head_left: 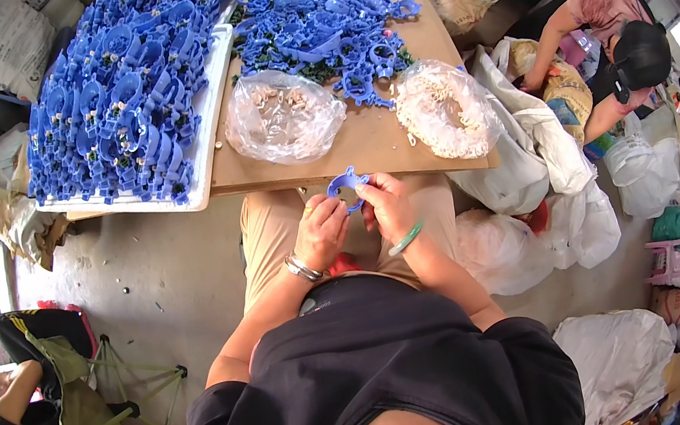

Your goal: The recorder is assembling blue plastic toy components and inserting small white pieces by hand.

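A blue ring (pixel 336 185) with small projections sits upheld between the two hands, just off the counter's (pixel 365 144) near edge, above the person's lap; the right hand (pixel 388 205) grasps its right side, thumb against the rim; the left hand (pixel 322 231) has its fingers bunched at the ring's near left edge, but whether that grip clasps the ring or a small piece I cannot tell; a silver bracelet (pixel 303 268) circles the left wrist and a green bangle (pixel 406 238) the right.

On the counter, a clear bag (pixel 285 119) of small pale pieces lies open beyond the hands to the left; a second bag (pixel 467 117), also with pale pieces, lies to the right; behind both spreads a loose heap (pixel 321 33) of blue parts; at the far left, a white tray (pixel 207 144) carries close rows of blue ring-shaped parts (pixel 117 96); to the right, beyond white sacks (pixel 511 172), a co-worker (pixel 635 50) leans forward.
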{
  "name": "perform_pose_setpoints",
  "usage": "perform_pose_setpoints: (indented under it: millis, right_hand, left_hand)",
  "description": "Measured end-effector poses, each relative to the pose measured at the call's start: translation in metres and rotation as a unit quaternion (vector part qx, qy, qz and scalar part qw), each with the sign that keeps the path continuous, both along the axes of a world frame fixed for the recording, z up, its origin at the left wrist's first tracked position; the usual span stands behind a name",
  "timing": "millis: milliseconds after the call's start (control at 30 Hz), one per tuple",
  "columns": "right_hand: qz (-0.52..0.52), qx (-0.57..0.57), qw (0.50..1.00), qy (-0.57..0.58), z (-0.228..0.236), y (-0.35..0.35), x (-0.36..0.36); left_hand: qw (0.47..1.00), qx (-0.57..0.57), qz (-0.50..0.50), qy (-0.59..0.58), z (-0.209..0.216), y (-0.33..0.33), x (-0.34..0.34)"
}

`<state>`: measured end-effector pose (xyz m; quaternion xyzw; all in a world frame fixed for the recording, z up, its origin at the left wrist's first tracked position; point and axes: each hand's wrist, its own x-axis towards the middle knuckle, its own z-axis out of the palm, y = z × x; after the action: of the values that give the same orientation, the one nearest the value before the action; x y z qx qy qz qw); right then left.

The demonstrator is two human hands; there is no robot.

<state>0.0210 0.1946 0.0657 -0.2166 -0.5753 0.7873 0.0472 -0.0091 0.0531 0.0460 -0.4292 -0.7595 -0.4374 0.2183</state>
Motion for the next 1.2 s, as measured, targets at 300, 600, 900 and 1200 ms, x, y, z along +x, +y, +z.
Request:
perform_pose_setpoints:
  millis: [300, 600, 900, 1200]
  right_hand:
    - [-0.015, -0.041, 0.999, 0.016, 0.002, 0.001, -0.003]
    - [-0.008, -0.020, 1.000, 0.019, -0.005, -0.002, -0.002]
    - [0.095, 0.083, 0.992, 0.016, -0.006, -0.001, -0.006]
    - [0.106, 0.377, 0.917, 0.081, -0.003, 0.014, -0.033]
  left_hand:
    - [0.999, 0.007, 0.034, -0.017, -0.002, 0.000, 0.004]
    - [0.996, 0.058, 0.016, -0.069, -0.010, -0.001, 0.000]
    - [0.703, 0.331, -0.046, -0.628, -0.024, -0.005, 0.002]
    - [0.472, 0.462, -0.161, -0.733, -0.047, -0.030, -0.021]
